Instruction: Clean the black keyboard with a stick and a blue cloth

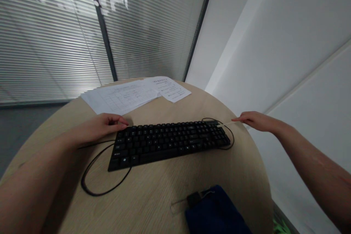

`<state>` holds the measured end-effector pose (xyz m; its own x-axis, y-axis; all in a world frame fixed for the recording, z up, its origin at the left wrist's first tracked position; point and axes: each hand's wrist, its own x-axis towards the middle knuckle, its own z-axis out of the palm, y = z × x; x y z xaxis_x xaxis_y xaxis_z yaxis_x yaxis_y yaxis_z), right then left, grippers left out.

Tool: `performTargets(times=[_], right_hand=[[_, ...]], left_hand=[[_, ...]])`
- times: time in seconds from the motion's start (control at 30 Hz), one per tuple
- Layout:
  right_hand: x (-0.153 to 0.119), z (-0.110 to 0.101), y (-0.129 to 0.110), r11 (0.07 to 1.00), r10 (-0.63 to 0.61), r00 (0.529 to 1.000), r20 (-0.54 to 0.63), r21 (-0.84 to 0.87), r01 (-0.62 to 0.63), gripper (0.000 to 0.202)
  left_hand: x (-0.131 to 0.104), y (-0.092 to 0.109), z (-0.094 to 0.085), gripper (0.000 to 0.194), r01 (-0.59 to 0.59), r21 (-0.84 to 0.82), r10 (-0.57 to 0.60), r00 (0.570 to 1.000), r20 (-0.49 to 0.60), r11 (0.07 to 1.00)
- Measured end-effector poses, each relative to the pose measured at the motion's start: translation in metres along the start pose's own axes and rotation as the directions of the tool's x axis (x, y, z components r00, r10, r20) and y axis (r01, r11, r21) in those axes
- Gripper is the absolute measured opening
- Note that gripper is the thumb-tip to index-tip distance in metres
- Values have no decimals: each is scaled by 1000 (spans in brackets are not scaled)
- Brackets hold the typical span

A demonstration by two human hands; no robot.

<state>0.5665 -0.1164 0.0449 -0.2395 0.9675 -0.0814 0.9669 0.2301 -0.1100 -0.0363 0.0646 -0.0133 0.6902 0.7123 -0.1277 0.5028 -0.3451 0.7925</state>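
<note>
Left hand [101, 128]: at ten o'clock of the keyboard, fingers loosely curled, fingertips at the far left corner and seemingly touching it; whether they pinch that corner I cannot tell.
Right hand [256, 121]: between two and three o'clock, near the tabletop's rim and apart from the keyboard, index finger pointing inward and the others curled; whether finger and thumb pinch something thin I cannot tell.
Keyboard: a long black plastic keyboard [167, 142], lying flat and keys up across the middle of the pale wood-grain round tabletop [137, 204], number pad toward three o'clock.
Pale strand: a thin whitish strand [227, 123] seems to run from the keyboard's right end toward the right fingertips; too faint to name its material.
Cable: a slim black cable [95, 195] makes a wide loose loop at eight o'clock; a smaller dark loop rounds the right end at three.
Papers: overlapping white printed sheets [128, 97] at eleven o'clock, apart from the keyboard.
Cloth: a dark blue fabric piece [214, 212] at five o'clock, beside a small black block [193, 199] and something clear.
Done so far: the keyboard sits flat, with a hand toward each end.
Left open: the cable looks neither gathered nor tied, and the strand appears unsettled; I judge this an unfinished, middle stage.
</note>
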Motion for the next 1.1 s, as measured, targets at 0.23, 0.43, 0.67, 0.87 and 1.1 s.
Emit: performTargets(times=[0.23, 0.43, 0.67, 0.87, 1.1], right_hand=[[-14, -31, -15, 999, 20, 996, -89, -23, -22, 51], [13, -20, -105, 990, -123, 981, -148, 55, 133, 45], [80, 25, -258, 906, -410, 904, -123, 61, 419, 50], [127, 43, -310, 876, -477, 872, -112, 15, 482, 49], [137, 62, -312, 882, -470, 876, -110, -25, 471, 52]], left_hand=[[-3, 8, 1, 31, 39, 46, -38, 998, -41, 998], [-5, 9, 5, 38, 53, 141, -41, 995, -89, 989], [-8, 6, 10, 38, 11, 121, 1, 995, -103, 993], [-9, 6, 10, 35, -6, 59, 11, 996, -87, 998], [-7, 2, 7, 34, -37, 58, 40, 998, -51, 998]])
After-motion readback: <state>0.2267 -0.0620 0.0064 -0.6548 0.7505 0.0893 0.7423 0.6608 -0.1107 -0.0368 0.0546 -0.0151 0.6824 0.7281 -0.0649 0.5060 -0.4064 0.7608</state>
